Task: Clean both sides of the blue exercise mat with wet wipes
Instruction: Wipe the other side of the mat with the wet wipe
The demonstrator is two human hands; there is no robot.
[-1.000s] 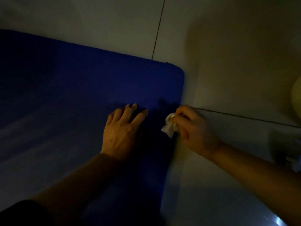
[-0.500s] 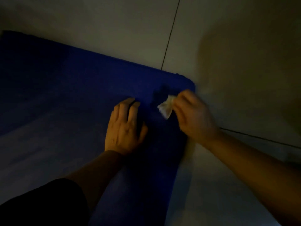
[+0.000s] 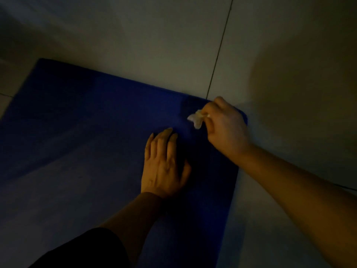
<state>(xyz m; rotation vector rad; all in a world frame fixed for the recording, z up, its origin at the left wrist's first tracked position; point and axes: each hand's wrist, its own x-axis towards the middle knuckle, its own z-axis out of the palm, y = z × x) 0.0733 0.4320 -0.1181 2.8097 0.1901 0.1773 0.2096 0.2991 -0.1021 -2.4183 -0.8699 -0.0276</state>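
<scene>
The blue exercise mat lies flat on the floor and fills the left and middle of the dim view. My left hand rests palm down on the mat with fingers straight. My right hand pinches a crumpled white wet wipe and holds it on the mat near the far right corner.
Pale floor tiles surround the mat, with a dark grout line running away from the mat's far edge. The mat's right edge runs down under my right forearm. The room is dark.
My right hand has carried the wipe from the mat's right edge up toward its far right corner. My left hand has stayed pressed on the mat, fingers drawn closer together.
</scene>
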